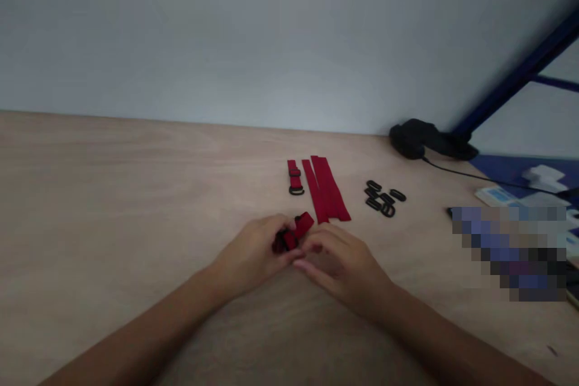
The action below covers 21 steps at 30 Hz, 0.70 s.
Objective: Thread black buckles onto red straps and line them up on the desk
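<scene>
My left hand point(251, 256) and my right hand point(339, 268) meet at the middle of the wooden table, holding a short folded red strap point(303, 224) between their fingers. A black buckle point(281, 242) on that strap is partly hidden by my fingers. Just beyond my hands lie a finished-looking red strap with a black ring point(295, 176) and a few long flat red straps point(323, 187). To their right sits a small pile of black plastic loops point(381, 198), out of reach of my fingertips.
The light wood table point(136, 193) ends at a grey wall. A black cloth bundle point(420, 139) with a black cable point(488, 178) lies at the back right, beside a blue metal frame point(515, 75). Papers and a pixelated patch point(509, 253) occupy the right side.
</scene>
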### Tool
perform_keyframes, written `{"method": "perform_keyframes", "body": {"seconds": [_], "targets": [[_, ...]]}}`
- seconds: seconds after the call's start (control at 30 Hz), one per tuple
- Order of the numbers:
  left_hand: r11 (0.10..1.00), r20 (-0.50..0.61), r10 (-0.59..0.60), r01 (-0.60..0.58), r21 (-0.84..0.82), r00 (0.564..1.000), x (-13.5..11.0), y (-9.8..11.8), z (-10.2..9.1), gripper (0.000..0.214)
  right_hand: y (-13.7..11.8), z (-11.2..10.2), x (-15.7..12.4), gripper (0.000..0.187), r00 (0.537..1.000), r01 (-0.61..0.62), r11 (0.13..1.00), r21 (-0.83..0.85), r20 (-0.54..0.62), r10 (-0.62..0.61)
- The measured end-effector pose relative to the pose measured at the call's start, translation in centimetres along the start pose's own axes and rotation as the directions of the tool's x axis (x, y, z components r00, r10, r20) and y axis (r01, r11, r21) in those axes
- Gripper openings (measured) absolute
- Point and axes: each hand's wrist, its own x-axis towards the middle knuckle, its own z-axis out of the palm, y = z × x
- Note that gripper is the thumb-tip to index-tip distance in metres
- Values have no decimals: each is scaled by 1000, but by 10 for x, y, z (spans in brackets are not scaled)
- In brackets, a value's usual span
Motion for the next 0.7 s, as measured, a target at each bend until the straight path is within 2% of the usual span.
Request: {"method": "perform_keyframes", "body": {"seconds": [0.1, 0.2, 0.3, 0.37, 0.43, 0.5, 0.6, 0.7], "targets": [[997, 33, 74, -74, -15, 997, -3, 1, -1, 30, -3, 3, 0, 17, 996, -75, 997, -1, 43, 75], [983, 61, 146, -138, -121, 987, -6, 0, -1, 40, -3, 4, 0, 17, 991, -136, 991, 12, 13, 135], [929, 52, 33, -11, -371, 998, -7, -1, 4, 36, -1, 3, 0, 5, 990, -138, 990, -25, -19, 138], [840, 65, -75, 98, -534, 995, -6, -3, 8, 29, 1, 3, 0, 6, 993, -116, 989, -90, -42, 112], [764, 67, -147, 156, -626, 987, -4, -3, 12, 25, 4, 4, 0, 8, 994, -97, 983, -154, -67, 87], [737, 46, -195, 178, -652, 980, -2, -4, 15, 26, 5, 5, 0, 8, 995, -80, 974, -210, -74, 66], [760, -28, -260, 187, -622, 965, -1, -3, 15, 20, 5, 7, -1, 9, 998, -52, 956, -288, -53, 38], [790, -48, -254, 179, -587, 966, -2, -1, 14, 9, 3, 8, -1, 10, 999, -28, 941, -336, -34, 18]]}}
